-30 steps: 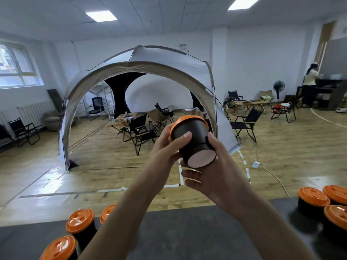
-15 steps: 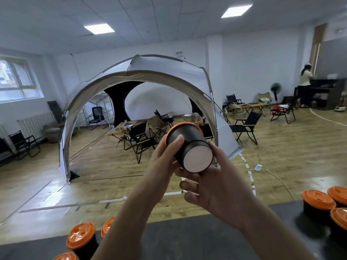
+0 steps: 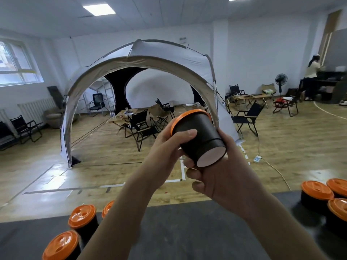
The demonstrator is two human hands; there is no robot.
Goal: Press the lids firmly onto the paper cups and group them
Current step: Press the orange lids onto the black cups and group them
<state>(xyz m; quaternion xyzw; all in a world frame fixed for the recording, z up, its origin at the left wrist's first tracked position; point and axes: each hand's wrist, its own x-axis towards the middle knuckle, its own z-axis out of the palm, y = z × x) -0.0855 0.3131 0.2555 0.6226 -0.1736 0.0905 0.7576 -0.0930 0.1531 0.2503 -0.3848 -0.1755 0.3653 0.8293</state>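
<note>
Left hand (image 3: pixel 165 147), right hand (image 3: pixel 221 175) both gripping tilted cup (image 3: pixel 199 139), base pointing five o'clock; uneven squeezing risking lid (image 3: pixel 187 114) popping off.

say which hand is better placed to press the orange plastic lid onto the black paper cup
Left, probably. The left hand holds the orange lid end of the tilted black cup, thumb by the rim; the right hand cradles the base end, suited to bracing.

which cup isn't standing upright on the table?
The black cup held in the left hand and right hand: tilted, pale base toward the camera. The other orange-lidded cups stand upright on the dark table.
</note>
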